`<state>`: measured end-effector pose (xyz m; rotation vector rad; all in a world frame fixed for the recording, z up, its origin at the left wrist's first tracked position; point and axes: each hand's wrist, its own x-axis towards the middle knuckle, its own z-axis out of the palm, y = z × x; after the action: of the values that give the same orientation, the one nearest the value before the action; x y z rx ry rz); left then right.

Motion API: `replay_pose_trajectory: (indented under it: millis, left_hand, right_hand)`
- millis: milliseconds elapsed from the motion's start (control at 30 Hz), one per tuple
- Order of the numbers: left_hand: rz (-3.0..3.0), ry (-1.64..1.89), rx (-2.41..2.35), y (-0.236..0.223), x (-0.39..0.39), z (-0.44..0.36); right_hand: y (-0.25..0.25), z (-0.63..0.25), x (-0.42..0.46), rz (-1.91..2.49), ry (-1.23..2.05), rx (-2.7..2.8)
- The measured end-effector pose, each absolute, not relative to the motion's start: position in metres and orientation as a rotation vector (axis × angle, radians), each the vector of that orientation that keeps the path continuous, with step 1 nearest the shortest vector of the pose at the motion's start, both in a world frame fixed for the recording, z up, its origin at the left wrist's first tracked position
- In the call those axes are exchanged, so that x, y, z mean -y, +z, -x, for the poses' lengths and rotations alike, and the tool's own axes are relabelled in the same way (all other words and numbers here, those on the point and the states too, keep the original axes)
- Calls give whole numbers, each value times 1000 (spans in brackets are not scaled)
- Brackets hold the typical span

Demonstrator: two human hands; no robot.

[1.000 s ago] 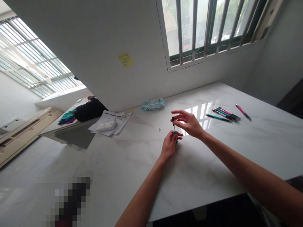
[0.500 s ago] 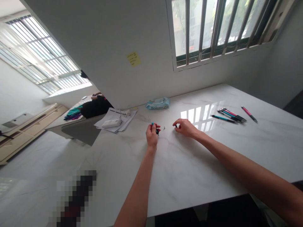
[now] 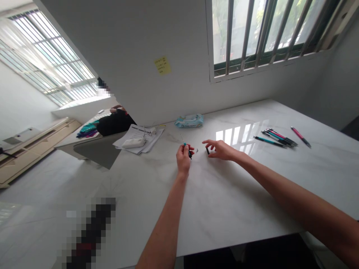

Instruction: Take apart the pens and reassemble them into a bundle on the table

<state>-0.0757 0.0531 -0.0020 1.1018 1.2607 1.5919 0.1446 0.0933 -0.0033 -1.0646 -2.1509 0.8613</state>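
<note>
My left hand (image 3: 183, 155) is closed around teal and black pen parts (image 3: 190, 153), and a thin rod (image 3: 181, 137) sticks up past the thumb. To the right, my right hand (image 3: 221, 150) rests on the table with thumb and index finger spread apart. Between those fingertips is a short black pen piece (image 3: 207, 151), which looks set down on the tabletop. A tiny grey, pointed part (image 3: 197, 150) lies between my two hands. Its exact kind is too small to make out.
Several teal, pink and black pens (image 3: 276, 138) lie in a bunch at the right, with a pink pen (image 3: 300, 136) apart from them. A wet-wipes pack (image 3: 189, 120) is by the wall. At the left are papers (image 3: 151, 144) beneath a white device (image 3: 134, 143).
My right thumb and index finger have parted from their pinch on the short black piece. My left hand keeps its hold on the pen parts. The camera view has shifted slightly.
</note>
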Motion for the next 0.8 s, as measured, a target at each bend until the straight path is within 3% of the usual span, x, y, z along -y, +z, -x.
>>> replay_pose_trajectory:
  millis: [800]
  left_hand:
    - [-1205, 1499, -1249, -11, -44, 65]
  right_hand:
    - [-15, -109, -107, 1033, 850, 2060]
